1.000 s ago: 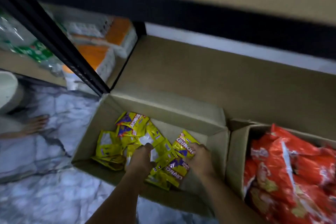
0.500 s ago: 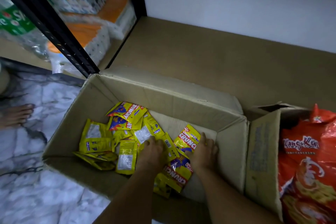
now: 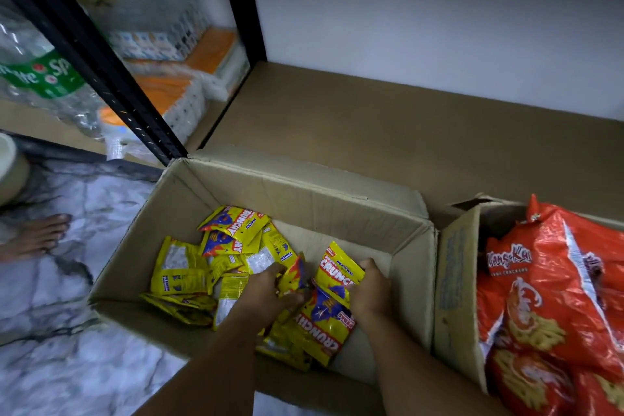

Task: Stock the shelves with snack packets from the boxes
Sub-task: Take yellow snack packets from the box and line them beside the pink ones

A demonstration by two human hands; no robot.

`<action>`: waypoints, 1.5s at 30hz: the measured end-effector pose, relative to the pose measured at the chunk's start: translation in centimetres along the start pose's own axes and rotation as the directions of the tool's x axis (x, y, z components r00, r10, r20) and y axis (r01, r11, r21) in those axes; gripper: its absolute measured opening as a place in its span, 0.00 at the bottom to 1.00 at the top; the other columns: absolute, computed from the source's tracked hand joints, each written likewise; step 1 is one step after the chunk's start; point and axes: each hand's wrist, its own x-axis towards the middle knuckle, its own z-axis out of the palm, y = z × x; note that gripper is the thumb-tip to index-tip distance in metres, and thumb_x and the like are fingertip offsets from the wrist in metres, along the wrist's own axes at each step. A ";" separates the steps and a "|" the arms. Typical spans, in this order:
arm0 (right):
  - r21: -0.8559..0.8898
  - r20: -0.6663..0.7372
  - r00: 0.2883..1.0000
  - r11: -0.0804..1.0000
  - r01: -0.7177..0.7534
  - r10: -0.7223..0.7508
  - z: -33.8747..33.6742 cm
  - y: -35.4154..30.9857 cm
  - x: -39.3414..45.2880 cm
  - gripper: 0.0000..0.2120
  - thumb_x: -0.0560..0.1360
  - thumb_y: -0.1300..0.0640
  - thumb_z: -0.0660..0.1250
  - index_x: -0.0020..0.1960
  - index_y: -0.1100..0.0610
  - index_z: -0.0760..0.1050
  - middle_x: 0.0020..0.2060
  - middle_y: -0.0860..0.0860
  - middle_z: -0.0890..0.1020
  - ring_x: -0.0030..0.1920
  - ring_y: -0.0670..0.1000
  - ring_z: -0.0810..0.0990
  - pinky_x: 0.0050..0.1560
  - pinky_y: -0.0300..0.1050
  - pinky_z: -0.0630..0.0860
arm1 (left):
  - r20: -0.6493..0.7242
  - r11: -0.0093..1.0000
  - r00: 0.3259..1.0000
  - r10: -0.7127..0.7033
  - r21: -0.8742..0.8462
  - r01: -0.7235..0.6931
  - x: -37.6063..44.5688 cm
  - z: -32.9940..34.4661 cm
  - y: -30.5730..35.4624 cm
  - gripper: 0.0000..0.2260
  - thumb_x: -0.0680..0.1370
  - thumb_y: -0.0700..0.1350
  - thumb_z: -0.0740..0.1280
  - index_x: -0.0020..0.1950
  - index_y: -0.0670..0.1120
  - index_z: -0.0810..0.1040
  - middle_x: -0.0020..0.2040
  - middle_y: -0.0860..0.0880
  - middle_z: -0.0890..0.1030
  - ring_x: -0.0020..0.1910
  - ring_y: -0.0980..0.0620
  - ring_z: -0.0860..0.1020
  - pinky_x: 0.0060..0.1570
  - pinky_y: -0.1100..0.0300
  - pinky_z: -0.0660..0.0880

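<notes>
- Far left bay of the rack: bottled drinks (image 3: pixel 37 78) and orange-topped packs (image 3: pixel 175 84) already stocked; not part of this job as far as can be judged.
- Black upright (image 3: pixel 101 57) separates that bay from the target shelf.
- Target shelf board (image 3: pixel 388 132): bare brown surface, zero snack packets on it. Stocking of this level not yet started, judging by that.
- Left box (image 3: pixel 304 189) on the floor, pushed up against the shelf's front edge: roughly a dozen-plus yellow Crunchy packets (image 3: pixel 233 233) loose on its bottom, heaped toward the left and near walls; far right corner of the box shows bare cardboard.
- Left hand (image 3: pixel 266 294) down in the heap, fingers curled around yellow packets near box centre.
- Right hand (image 3: pixel 369 287) just beside it, fingers curled over the edge of an upright packet (image 3: pixel 339 267), gripping it.
- Reads as gathering a handful, lift not yet made.
- Right box (image 3: pixel 456 280), touching the left one: packed full with red cracker bags (image 3: pixel 553 280), untouched.
- Remaining: essentially everything. Both boxes still to be emptied onto the shelf.
</notes>
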 end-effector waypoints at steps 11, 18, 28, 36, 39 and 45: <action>0.251 -0.039 0.998 0.966 0.066 -0.058 0.0 0.4 -0.6 0.09 0.70 0.66 0.74 0.47 0.56 0.80 0.43 0.50 0.85 0.42 0.48 0.82 0.36 0.35 0.70 | -0.292 0.931 0.924 -0.247 -0.337 0.142 -0.3 0.0 -0.1 0.10 0.65 0.44 0.78 0.43 0.48 0.82 0.36 0.52 0.83 0.39 0.50 0.82 0.39 0.57 0.78; 0.400 -0.141 0.985 0.905 0.147 -0.098 -0.9 0.4 -1.3 0.05 0.76 0.62 0.72 0.47 0.53 0.79 0.41 0.44 0.84 0.43 0.44 0.83 0.45 0.47 0.82 | -0.376 0.736 0.888 -0.263 -0.673 -0.067 -1.0 -0.6 0.9 0.09 0.72 0.48 0.78 0.50 0.47 0.86 0.44 0.50 0.87 0.50 0.45 0.85 0.52 0.44 0.81; 0.319 -0.236 0.951 0.909 0.267 -0.197 -1.5 -0.1 -2.2 0.36 0.79 0.59 0.66 0.75 0.30 0.55 0.52 0.49 0.83 0.48 0.48 0.83 0.46 0.53 0.83 | -0.321 0.667 0.884 -0.339 -0.745 -0.015 -0.7 -0.4 2.8 0.14 0.69 0.37 0.79 0.51 0.49 0.83 0.49 0.47 0.86 0.49 0.48 0.84 0.52 0.48 0.82; 0.191 -0.213 0.959 0.954 0.229 -0.187 -0.8 0.6 -1.0 0.19 0.79 0.66 0.65 0.67 0.50 0.78 0.58 0.51 0.83 0.56 0.49 0.81 0.51 0.37 0.74 | -0.254 0.645 0.913 -0.319 -0.764 0.013 1.6 2.4 4.5 0.22 0.71 0.30 0.75 0.58 0.51 0.78 0.49 0.42 0.85 0.43 0.47 0.83 0.34 0.56 0.78; 0.218 -0.199 0.967 0.955 0.199 -0.156 -0.3 0.8 -0.5 0.17 0.79 0.64 0.66 0.66 0.51 0.78 0.60 0.52 0.83 0.58 0.50 0.81 0.55 0.40 0.76 | -0.247 0.669 0.914 -0.323 -0.742 0.037 2.3 3.4 4.6 0.25 0.70 0.27 0.73 0.58 0.54 0.80 0.50 0.46 0.84 0.42 0.46 0.81 0.32 0.59 0.74; 0.326 -0.096 0.991 0.938 0.118 -0.092 0.9 1.0 -0.6 0.27 0.71 0.63 0.76 0.68 0.49 0.77 0.61 0.49 0.81 0.62 0.51 0.79 0.61 0.51 0.78 | -0.280 0.619 0.873 -0.400 -0.784 0.032 2.7 4.9 4.7 0.20 0.70 0.31 0.76 0.59 0.47 0.83 0.51 0.48 0.83 0.43 0.55 0.80 0.32 0.73 0.73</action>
